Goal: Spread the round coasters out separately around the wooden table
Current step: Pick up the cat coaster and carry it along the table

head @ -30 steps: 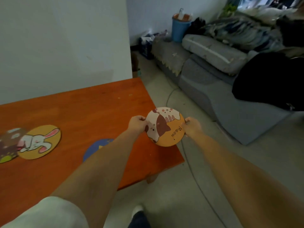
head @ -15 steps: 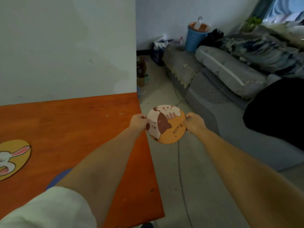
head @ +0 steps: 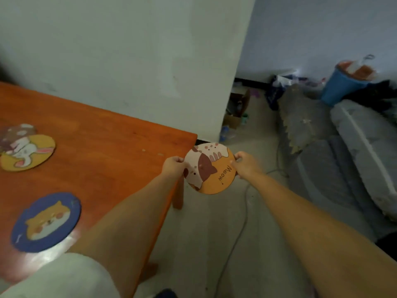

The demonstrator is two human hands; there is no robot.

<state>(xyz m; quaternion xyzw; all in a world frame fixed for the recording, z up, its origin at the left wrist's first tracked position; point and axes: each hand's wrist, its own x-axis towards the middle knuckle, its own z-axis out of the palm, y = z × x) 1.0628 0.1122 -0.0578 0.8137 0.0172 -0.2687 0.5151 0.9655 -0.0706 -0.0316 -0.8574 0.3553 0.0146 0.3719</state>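
Observation:
I hold an orange cat coaster [head: 211, 168] marked "Meow" in the air, just past the right edge of the wooden table [head: 103, 151]. My left hand [head: 173, 165] pinches its left rim and my right hand [head: 245, 163] pinches its right rim. On the table lies a blue coaster with a dog face [head: 46, 221] near the front left. A yellow rabbit coaster [head: 26, 152] lies farther back at the left, partly overlapping a darker coaster [head: 16, 132] behind it.
A white wall [head: 129, 61] stands right behind the table. A grey sofa [head: 343, 160] with cushions fills the right side, a blue bucket [head: 341, 87] and clutter beyond it. A cable [head: 242, 222] runs across the concrete floor. A table leg [head: 178, 196] shows below my left hand.
My view has swung left and down, bringing the blue dog coaster and more of the table into sight. Both hands still hold the cat coaster beside the table's right edge.

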